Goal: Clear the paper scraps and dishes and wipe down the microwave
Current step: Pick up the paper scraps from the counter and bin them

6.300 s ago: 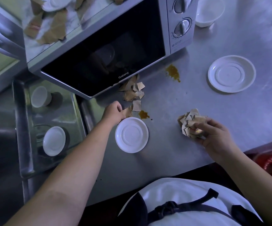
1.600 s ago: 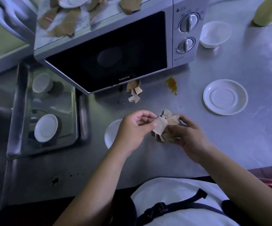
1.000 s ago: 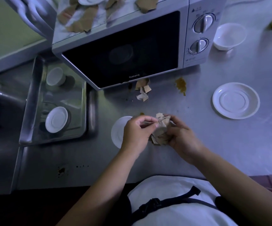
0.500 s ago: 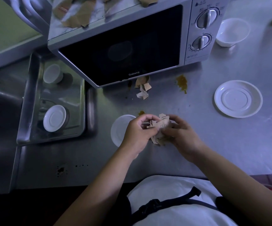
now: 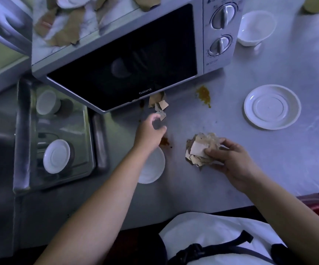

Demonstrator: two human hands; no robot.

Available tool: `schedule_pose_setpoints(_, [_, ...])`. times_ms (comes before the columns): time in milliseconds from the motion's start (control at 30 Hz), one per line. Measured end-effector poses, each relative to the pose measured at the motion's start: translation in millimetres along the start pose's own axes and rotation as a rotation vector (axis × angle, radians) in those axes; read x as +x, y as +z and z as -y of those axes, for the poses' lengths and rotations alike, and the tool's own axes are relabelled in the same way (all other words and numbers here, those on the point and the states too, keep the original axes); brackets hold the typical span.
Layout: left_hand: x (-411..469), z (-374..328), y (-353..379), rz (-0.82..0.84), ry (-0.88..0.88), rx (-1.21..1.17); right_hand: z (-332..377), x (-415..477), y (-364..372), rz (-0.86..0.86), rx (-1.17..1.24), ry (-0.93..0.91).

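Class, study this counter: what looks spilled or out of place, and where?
Torn paper scraps litter the microwave top; more scraps lie below its door. A yellow spill and a darker smear stain the counter. The right hand grips a scrap bundle.

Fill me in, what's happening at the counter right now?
A person is gathering torn paper off the steel counter. The right hand holds a wad of scraps, while the left hand, fingers open, reaches toward the small scrap pile at the front edge of the microwave. More loose scraps lie on the microwave's top, white saucers sit on the counter, and the yellow-brown stains are not yet wiped.
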State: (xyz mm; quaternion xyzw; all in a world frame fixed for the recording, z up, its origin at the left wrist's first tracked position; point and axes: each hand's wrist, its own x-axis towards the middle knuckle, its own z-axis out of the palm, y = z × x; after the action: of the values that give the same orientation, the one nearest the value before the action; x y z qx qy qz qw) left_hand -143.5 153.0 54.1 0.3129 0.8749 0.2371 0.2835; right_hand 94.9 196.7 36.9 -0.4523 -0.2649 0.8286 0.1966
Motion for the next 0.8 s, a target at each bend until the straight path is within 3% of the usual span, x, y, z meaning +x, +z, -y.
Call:
schedule_pose_setpoints(100, [37.7, 0.0, 3.3, 0.065, 0.208, 0.372, -2.9, -1.7, -9.6, -0.046, 0.031, -0.003])
schedule_pose_setpoints(200, [62.3, -1.0, 8.7, 0.159, 0.26, 0.588, -4.5, -3.2, -15.6, -0.069, 0.049, -0.005])
schedule_pose_setpoints(300, [73.8, -0.6, 12.7, 0.213, 0.262, 0.62, -5.2, -3.3, -20.6, -0.088, 0.073, -0.011])
schedule_pose_setpoints(500, [65.0, 2.8, 15.1, 0.063, 0.334, 0.592, -4.2, -0.5, -28.4, -0.133, 0.108, -0.006])
schedule_pose_setpoints(800, [34.9, 10.9, 14.9, 0.006, 0.355, 0.53, 1.8, 5.6, -25.9, -0.1, 0.113, 0.006])
